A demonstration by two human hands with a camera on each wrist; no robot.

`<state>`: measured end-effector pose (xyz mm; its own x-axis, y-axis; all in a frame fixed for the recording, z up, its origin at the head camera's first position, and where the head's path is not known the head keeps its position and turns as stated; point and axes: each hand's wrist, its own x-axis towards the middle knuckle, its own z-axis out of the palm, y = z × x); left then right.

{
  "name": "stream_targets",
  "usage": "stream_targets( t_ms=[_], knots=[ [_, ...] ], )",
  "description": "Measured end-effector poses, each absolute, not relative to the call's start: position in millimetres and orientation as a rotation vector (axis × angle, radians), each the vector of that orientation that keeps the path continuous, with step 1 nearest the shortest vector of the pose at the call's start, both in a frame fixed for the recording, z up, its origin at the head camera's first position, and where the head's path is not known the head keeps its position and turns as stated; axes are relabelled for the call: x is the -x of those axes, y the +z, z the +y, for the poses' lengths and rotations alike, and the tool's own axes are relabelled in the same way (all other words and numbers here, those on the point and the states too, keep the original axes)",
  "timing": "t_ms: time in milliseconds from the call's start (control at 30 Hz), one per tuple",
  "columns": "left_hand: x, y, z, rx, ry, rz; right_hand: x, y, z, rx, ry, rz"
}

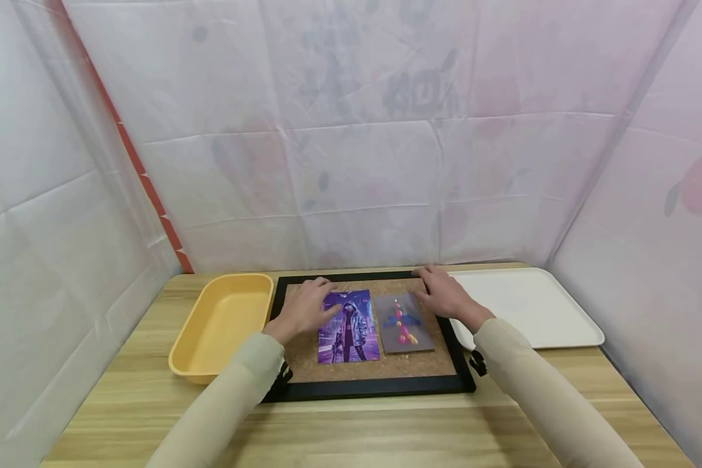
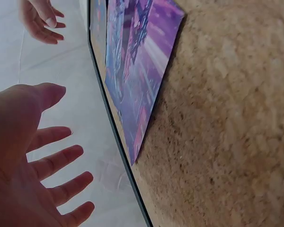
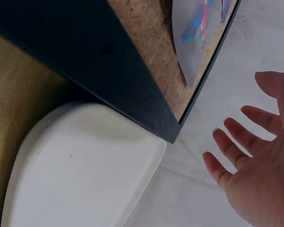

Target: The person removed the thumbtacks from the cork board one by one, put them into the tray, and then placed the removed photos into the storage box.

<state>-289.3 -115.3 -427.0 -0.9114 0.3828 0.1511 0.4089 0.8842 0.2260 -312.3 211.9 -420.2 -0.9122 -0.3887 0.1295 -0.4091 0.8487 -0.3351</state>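
Observation:
A black-framed cork board (image 1: 304, 370) lies on the table. On its left half is a purple picture card (image 1: 351, 328) of a hooded figure; beside it on the right lies a grey card (image 1: 406, 328) with a colourful balloon-like shape. My left hand (image 1: 304, 309) is over the board's left side, near the purple card's left edge. Toward the upper right corner of the frame, my right hand (image 1: 444, 296) is close to the grey card. Both wrist views show the left hand (image 2: 28, 165) and right hand (image 3: 260, 156) with fingers spread and nothing held.
To the board's left stands a yellow plastic tray (image 1: 178, 354) with raised walls. A white tray (image 1: 520, 309) sits on the right, against the frame's edge. Wood-grain tabletop (image 1: 363, 432) runs along the front. White printed sheeting (image 1: 351, 162) hangs behind and at both sides.

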Motion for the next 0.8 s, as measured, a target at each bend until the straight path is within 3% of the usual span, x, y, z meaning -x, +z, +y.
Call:
stream_targets(
  t_ms=[800],
  knots=[
    [270,-433,-85,0.958,-0.34,-3.095,317,-428,205,-0.783,0.765,-3.017]
  ],
)
